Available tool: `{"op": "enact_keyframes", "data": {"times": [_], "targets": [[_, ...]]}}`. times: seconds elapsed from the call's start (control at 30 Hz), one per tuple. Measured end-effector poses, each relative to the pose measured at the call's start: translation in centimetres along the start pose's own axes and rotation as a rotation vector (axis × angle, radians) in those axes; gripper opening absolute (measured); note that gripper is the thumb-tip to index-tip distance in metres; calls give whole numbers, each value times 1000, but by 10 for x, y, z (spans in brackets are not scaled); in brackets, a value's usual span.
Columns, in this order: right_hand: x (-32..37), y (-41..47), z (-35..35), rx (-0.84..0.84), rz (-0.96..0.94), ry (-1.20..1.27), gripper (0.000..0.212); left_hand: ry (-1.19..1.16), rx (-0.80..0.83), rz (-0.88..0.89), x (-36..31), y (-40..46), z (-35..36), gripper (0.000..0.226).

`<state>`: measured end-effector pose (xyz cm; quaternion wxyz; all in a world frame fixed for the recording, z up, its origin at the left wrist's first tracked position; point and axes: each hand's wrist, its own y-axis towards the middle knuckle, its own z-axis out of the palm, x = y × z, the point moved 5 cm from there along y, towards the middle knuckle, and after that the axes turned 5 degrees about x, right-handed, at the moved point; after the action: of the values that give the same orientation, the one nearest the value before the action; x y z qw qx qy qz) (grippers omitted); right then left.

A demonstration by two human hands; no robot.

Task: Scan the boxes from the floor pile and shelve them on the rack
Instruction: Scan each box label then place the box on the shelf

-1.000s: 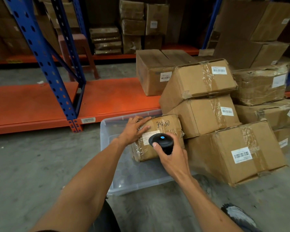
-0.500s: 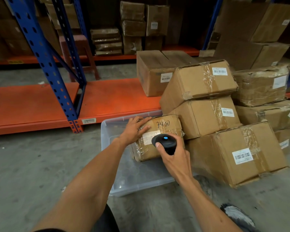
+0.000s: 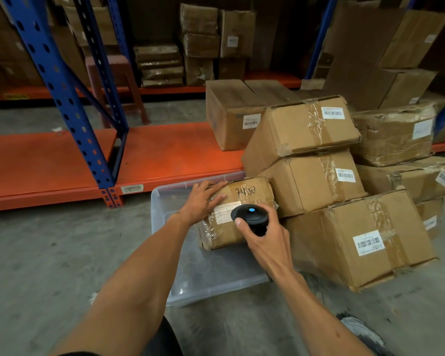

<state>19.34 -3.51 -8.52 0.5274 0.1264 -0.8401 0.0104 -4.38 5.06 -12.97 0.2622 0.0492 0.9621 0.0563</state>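
Note:
A small taped cardboard box (image 3: pixel 252 194) with handwriting on top sits on a clear plastic lid (image 3: pixel 211 273) on the floor. My left hand (image 3: pixel 203 201) rests flat on the box's top left corner, fingers spread over its white label. My right hand (image 3: pixel 265 235) grips a black barcode scanner (image 3: pixel 251 218) with a blue light, held just above the label. To the right stands the floor pile of labelled cardboard boxes (image 3: pixel 357 240). The orange rack shelf (image 3: pixel 170 152) runs behind.
A blue rack upright (image 3: pixel 62 93) stands at the left of the shelf. One large box (image 3: pixel 231 111) sits on the orange shelf. More boxes fill the back rack and right side. A red stool (image 3: pixel 113 80) stands behind the upright. My shoe (image 3: pixel 360 332) is at lower right.
Almost nothing differs: the scanner and both hands stay on the small box, with only a slight shift of the view.

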Motion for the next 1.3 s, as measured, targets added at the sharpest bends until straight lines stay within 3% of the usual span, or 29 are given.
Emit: {"op": "enact_keyframes", "data": {"times": [0.3,0.53,0.77,1.0,1.3], "targets": [[17,17,-33,-42,-44,-27,59,-6,-1,8,6,5,1,71],[43,66,-101,-211,-46,-51,67,3,16,15,2,7,-1,84],[52,127,-158,-183,-73,-46,69,-27,-9,34,-2,5,-2,85],[-7,151,-159,-63,94,-160,79,-18,-9,20,-3,1,2,80],[-10,149,-154,-85,99,-175,93,-9,15,9,-8,-5,3,75]]}}
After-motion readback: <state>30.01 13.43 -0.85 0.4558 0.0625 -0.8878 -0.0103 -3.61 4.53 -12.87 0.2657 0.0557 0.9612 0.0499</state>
